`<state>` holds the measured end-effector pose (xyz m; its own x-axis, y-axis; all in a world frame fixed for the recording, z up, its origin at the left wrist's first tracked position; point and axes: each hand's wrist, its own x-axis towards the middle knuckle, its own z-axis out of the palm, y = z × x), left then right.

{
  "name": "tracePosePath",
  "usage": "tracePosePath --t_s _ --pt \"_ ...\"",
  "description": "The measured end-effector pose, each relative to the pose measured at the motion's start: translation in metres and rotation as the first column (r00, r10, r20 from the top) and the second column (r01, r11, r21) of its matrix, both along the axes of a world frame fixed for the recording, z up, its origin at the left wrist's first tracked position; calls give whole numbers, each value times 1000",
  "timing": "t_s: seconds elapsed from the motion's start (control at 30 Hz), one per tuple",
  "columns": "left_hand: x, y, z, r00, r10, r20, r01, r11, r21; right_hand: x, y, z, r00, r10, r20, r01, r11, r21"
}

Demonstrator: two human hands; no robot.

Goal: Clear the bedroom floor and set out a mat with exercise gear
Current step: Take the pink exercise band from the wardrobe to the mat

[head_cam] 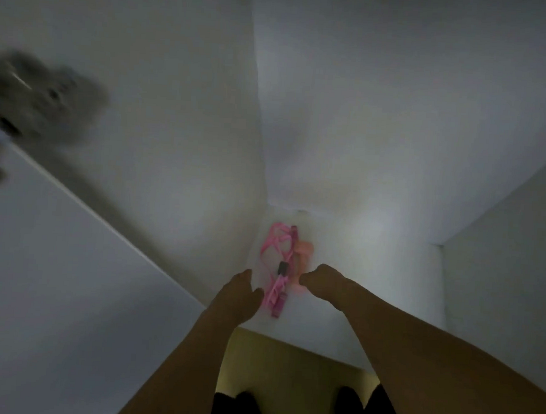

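Both reaching: left hand (239, 292) spread, right hand (320, 281) curled, grip unclear. Tangled pink rope (277, 268) could've snagged, slipped off white shelf (372, 293).

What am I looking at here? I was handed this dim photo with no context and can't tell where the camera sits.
There is no machine. The camera is worn on a person's head and looks down along both bare arms. The left hand and right hand reach onto a white shelf set in a white corner. Between them lies pink exercise gear, apparently cords or bands with handles; blur hides the details. Neither hand clearly has a grip on it yet. A blurred grey object sits upper left.
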<state>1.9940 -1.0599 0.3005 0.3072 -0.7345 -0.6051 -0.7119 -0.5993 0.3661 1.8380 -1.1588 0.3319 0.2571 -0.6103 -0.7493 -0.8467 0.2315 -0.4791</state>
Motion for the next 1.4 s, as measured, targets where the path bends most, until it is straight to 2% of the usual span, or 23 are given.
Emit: tracePosePath --t_s 0.03,0.07,0.17,0.3,0.43,0.57,0.67,0.8,0.93,1.1,1.27,1.4 --pt "4 -13 -52 1000 -4 6 4 1000 -5 9 -14 -54 999 -29 21 29 1000 -7" --pt "8 -14 -66 1000 8 10 -8 1000 14 12 -20 -71 997 -73 18 73 997 -6" --pt "22 -38 -182 995 -64 72 62 997 35 31 -47 -196 972 -233 37 235 970 -64" --pt "54 -82 -321 982 -96 163 88 995 54 52 -83 -344 950 -312 23 312 938 -148" --pt "81 -114 -390 971 -87 224 78 996 46 62 -108 -424 930 -352 106 365 919 -150" --pt "97 -122 -407 972 -79 220 78 997 10 73 -118 -452 920 -371 129 387 911 -140" --pt "105 -111 -411 979 -60 197 54 998 32 81 -117 -451 958 -285 18 282 934 -218" --pt "118 -110 -422 982 -38 187 26 998 65 114 -124 -453 974 -221 -56 200 947 -250" --pt "128 -123 -423 987 -25 157 21 999 29 140 -120 -462 958 -199 -207 131 944 -302" --pt "127 -123 -434 986 -25 164 19 999 37 153 -121 -476 930 -195 -311 86 939 -332" --pt "125 -123 -442 990 -7 142 0 999 47 157 -126 -481 895 -257 -364 103 914 -392" --pt "123 -121 -442 992 -2 127 -3 999 41 146 -134 -485 898 -210 -388 45 918 -393"
